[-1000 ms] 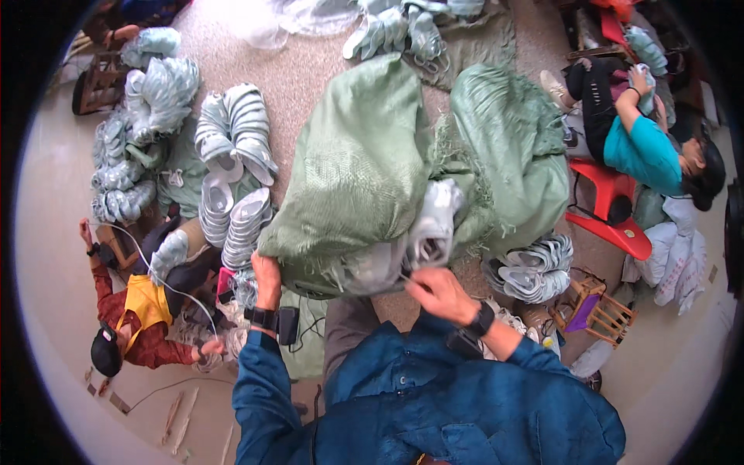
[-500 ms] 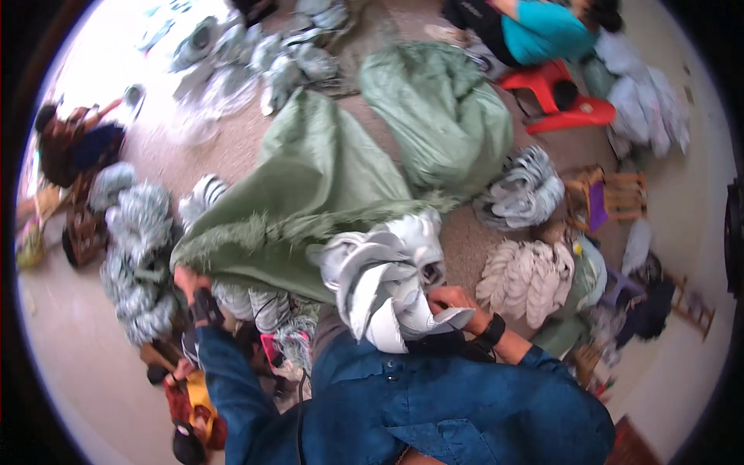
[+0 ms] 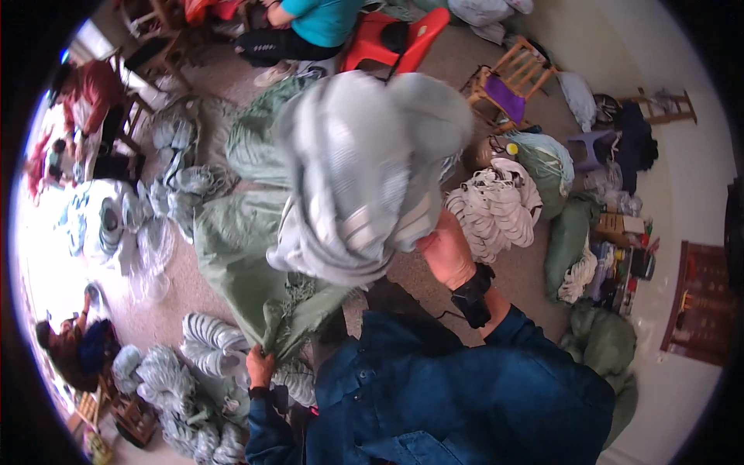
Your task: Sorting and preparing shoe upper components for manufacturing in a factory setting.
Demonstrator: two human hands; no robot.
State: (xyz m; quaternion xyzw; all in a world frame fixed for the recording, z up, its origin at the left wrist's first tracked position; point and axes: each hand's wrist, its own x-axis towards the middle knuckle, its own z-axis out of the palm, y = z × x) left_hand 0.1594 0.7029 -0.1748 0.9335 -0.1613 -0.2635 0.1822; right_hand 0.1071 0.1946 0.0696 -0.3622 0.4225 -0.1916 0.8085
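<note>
Up in front of my chest, my right hand [image 3: 448,252] holds a bundle of grey-white curved pieces [image 3: 364,178], nested together, that look like shoe uppers. The bundle is blurred and hides my right fingertips. Below and to the left, my left hand [image 3: 260,364] is closed on the frayed edge of a green woven sack [image 3: 248,256]. The sack stretches away from that hand over the floor, partly covered by the bundle. Close to my left hand lies a coiled stack of similar pale pieces [image 3: 211,341].
Cream-white bundles [image 3: 496,205] lie to the right, near a wooden chair [image 3: 511,81] with a purple seat. A red chair [image 3: 395,43] and a person in teal [image 3: 322,27] are at the far side. Other people sit at the left. Grey bundles [image 3: 167,384] lie lower left.
My right hand has lifted the bundle up and away from my body. The view has turned to the right. My left hand still grips the sack's edge.
</note>
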